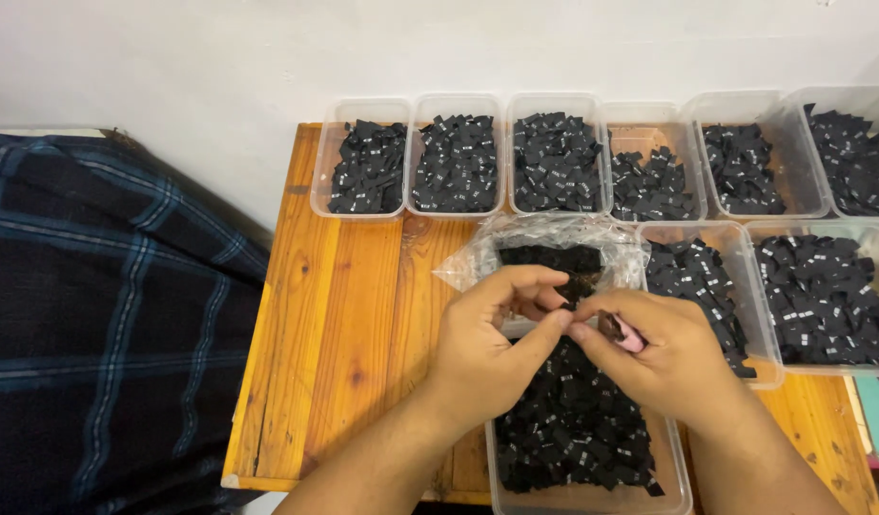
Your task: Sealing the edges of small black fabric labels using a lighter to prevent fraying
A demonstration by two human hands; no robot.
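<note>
Both hands meet w/ fingertips touching over the near clear tub [673,472] of small black labels [573,420]: left hand [492,343] has thumb & fingers pressed together, pinching a small dark bit at the meeting point, prob. one label, too small to be sure. Right hand [664,358] is curled shut on a pink-handled tool [623,333], held against the palm. Just beyond the grip lies a crinkled clear plastic bag [544,238] w/ more black pieces; further out, a row of label-filled tubs [456,164] on the wooden bench [344,315].
</note>
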